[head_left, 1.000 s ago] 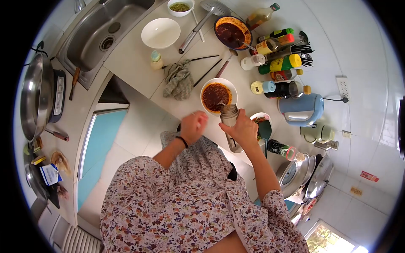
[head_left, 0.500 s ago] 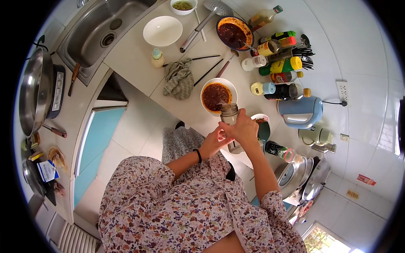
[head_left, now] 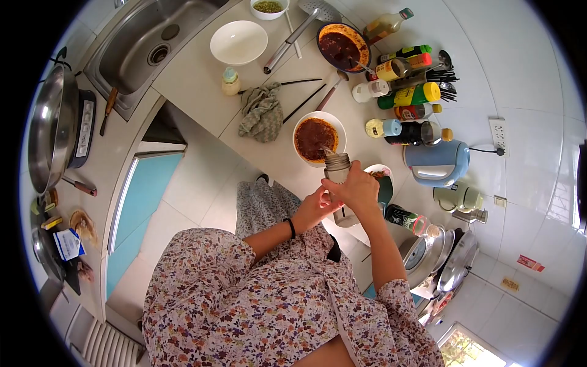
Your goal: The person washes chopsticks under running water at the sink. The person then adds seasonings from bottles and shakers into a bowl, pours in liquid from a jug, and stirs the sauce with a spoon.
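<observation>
Worktop (head_left: 189,79) pale, tiled, running to a steel sink (head_left: 131,58) at upper left. Blue kettle (head_left: 434,162) by the wall, right. White bowl (head_left: 339,125) on the worktop ahead of the person, dark red sauce inside. Farther back, a dark-rimmed bowl (head_left: 361,38) of similar sauce. Crumpled checked cloth (head_left: 261,113) just left of the white bowl. Hands: right hand (head_left: 359,188) wrapped round a glass jar (head_left: 337,164); left hand (head_left: 317,208) bunched at the jar's side, fingers curled close by the right; cannot tell whether it grips. Jar uncapped, tilted, ridged mouth at the white bowl's near rim. Black band (head_left: 290,228) on left wrist. Dark chopstick (head_left: 304,104) between cloth and spoon (head_left: 330,95). Thin pale streak from the jar mouth into the sauce; looks like liquid.
</observation>
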Demonstrator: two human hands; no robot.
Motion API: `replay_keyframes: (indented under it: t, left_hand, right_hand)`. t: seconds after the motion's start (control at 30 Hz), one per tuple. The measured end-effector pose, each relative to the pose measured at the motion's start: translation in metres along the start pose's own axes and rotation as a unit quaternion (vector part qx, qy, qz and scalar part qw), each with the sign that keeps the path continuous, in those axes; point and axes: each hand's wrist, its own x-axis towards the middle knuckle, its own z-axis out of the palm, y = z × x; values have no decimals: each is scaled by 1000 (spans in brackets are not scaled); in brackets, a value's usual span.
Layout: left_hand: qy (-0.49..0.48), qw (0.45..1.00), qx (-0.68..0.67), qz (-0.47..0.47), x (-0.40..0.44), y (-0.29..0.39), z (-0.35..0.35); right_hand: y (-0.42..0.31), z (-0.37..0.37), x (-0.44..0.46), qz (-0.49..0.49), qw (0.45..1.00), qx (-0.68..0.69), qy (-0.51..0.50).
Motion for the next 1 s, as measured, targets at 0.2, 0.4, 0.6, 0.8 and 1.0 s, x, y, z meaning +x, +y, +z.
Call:
replay_keyframes:
  t: [0.2,0.4,0.6,0.8,1.0]
  left_hand:
    - [4,1000,-3,3,-1,-3,3]
    - [-16,1000,-4,-13,-2,5,5]
    - [-30,999,-13,-26,-1,4,6]
    - [-38,998,-27,-33,1,2,7]
    - [-34,998,-51,-26,1,-1,10]
  right_hand:
    - [3,2,-2,-4,1000,8,2]
    - [7,2,-3,-7,1000,6,16]
    - [10,3,-3,-19,999,12,34]
    - [10,0,-3,-15,1000,0,25]
    - [12,-1,-3,-19,1000,-7,22]
